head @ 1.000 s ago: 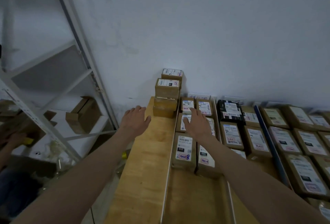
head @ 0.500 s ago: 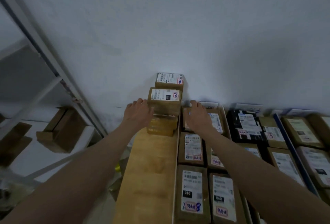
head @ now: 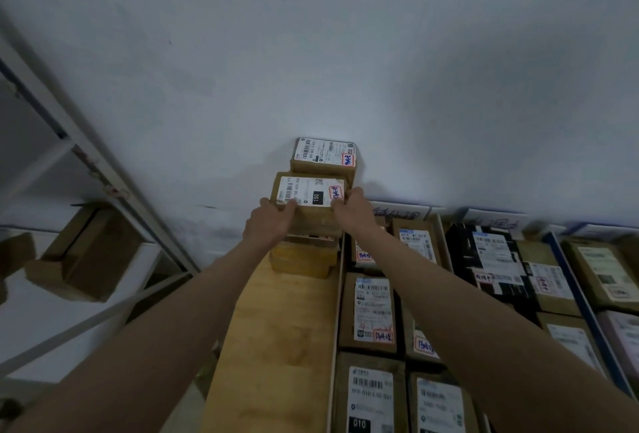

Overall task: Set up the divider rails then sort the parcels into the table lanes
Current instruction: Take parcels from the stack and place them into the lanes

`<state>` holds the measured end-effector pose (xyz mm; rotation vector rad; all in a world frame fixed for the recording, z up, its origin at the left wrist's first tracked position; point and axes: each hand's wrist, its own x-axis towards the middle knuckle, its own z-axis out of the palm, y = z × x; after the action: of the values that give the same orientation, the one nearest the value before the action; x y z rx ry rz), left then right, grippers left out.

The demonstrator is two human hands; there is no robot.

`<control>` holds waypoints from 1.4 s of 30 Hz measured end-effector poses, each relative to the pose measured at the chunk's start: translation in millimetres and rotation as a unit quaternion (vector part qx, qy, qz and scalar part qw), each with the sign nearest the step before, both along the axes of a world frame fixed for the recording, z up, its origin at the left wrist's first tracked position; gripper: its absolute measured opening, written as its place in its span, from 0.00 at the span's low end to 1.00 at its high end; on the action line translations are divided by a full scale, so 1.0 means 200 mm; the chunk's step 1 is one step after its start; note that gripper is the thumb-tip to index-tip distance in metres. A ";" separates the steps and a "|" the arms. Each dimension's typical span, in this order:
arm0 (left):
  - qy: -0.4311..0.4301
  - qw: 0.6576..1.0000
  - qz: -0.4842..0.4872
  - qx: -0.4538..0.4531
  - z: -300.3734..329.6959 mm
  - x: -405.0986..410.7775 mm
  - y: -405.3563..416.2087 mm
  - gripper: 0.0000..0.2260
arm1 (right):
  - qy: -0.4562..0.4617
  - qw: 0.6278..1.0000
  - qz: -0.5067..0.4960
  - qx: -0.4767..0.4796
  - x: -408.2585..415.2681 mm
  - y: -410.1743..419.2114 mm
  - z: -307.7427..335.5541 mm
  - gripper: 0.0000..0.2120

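Observation:
A brown parcel (head: 311,196) with a white label marked 150 tops a stack at the far end of the leftmost wooden lane (head: 276,346). My left hand (head: 269,223) grips its left side and my right hand (head: 352,211) grips its right side, thumbs on the label's edge. Under it lie more brown parcels (head: 302,260). Behind it, against the wall, stands a taller stack topped by another labelled parcel (head: 323,156). A thin pale divider rail (head: 337,311) separates this lane from the one to the right.
The lanes to the right are packed with labelled brown parcels (head: 371,315) and a black one (head: 484,260); a blue rail (head: 581,301) runs further right. A white metal shelf frame (head: 103,183) with cardboard boxes (head: 83,256) stands at the left. The white wall is close ahead.
Both hands reached forward from above the lane and closed on the sides of the top parcel marked 150. The camera moved nearer to the stack and the wall.

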<state>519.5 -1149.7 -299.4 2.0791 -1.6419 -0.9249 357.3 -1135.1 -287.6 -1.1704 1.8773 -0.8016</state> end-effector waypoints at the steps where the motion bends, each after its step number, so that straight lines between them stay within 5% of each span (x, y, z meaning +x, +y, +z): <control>1: 0.020 1.000 0.017 0.001 0.00 0.00 0.00 0.31 | -0.018 1.000 -0.002 -0.001 0.00 0.00 0.01 0.18; 6: 0.122 0.989 0.082 -0.011 0.03 0.04 -0.01 0.29 | -0.097 0.995 0.026 0.006 -0.03 0.06 0.03 0.35; 18: 0.276 0.947 0.149 0.071 -0.02 -0.01 0.08 0.30 | -0.072 0.997 0.019 0.036 -0.05 0.02 -0.01 0.19; 37: 0.186 0.982 -0.002 0.044 0.40 0.15 0.36 0.19 | -0.044 0.992 0.098 0.069 0.06 0.40 0.33 0.17; 42: 0.029 0.995 -0.097 0.002 0.48 0.19 0.51 0.25 | -0.015 0.999 0.036 0.036 0.07 0.62 0.40 0.19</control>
<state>558.0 -1046.8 -203.6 1.9014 -1.8364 -1.0410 371.5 -1011.3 -207.3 -1.1672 1.8138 -0.7031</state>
